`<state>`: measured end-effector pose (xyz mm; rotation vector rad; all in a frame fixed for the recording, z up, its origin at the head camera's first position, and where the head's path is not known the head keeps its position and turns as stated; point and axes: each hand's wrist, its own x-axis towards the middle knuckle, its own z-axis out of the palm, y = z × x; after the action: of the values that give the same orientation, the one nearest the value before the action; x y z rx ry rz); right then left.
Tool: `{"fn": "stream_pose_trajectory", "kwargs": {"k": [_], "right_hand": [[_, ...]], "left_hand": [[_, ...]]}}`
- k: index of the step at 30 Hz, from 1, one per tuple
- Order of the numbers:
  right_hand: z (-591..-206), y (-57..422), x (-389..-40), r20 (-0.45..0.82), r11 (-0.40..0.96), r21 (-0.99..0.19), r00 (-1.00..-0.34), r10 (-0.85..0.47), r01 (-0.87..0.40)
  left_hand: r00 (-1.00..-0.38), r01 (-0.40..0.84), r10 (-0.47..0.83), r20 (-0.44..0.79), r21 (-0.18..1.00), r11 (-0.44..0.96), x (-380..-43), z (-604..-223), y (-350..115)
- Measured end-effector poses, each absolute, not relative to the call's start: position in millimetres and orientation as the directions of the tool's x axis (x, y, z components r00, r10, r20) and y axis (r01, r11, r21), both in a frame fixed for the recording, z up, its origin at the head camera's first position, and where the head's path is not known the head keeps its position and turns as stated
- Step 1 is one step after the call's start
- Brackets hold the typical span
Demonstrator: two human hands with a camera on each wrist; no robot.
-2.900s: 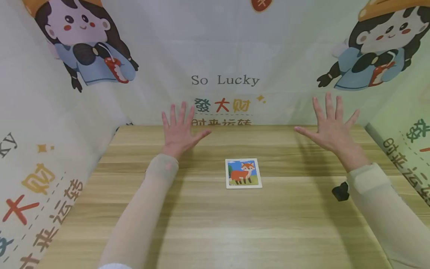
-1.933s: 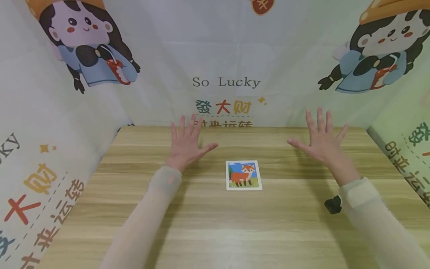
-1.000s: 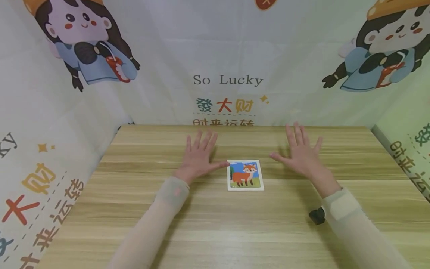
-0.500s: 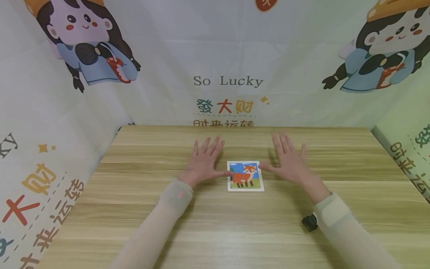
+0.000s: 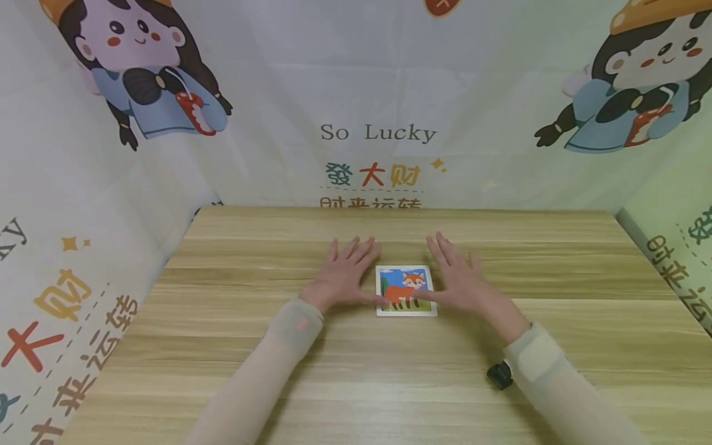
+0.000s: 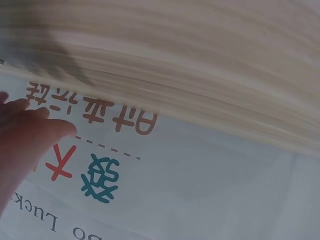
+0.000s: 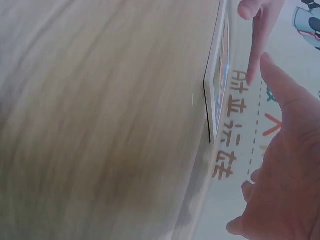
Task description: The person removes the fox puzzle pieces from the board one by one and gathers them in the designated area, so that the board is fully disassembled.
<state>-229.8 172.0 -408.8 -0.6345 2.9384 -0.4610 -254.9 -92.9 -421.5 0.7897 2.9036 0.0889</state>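
A square, white-edged picture board with an orange fox on it lies flat on the wooden table. To its left is my left hand, fingers spread and thumb over the board's left edge. My right hand is on the other side, its thumb across the board's right part. In the right wrist view, the right hand shows a gap from the board, and the left hand appears beyond. The left wrist view shows part of the left hand but not the board. Neither hand holds anything.
A white printed cloth hangs behind the table's back edge and along both sides. A small black device sits at the right wrist, by the sleeve cuff.
Both hands have come inward and toward the front from the table's back corners, lowering to either side of the fox board. The board has stayed in place.
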Motion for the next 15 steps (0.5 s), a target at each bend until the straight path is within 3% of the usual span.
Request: {"fn": "stream_pose_trajectory", "kwargs": {"k": [7,15], "right_hand": [[-413,161,-229,-0.047,0.825,-0.347,-0.871,-0.49,-0.445],[-415,151,-228,-0.092,0.798,-0.354,-0.831,-0.548,-0.488]], "left_hand": [[-0.854,0.478,0.486,-0.185,0.091,0.874,-257,-423,-92],[-0.861,0.47,0.476,-0.182,0.077,0.879,-258,-420,-87]]}}
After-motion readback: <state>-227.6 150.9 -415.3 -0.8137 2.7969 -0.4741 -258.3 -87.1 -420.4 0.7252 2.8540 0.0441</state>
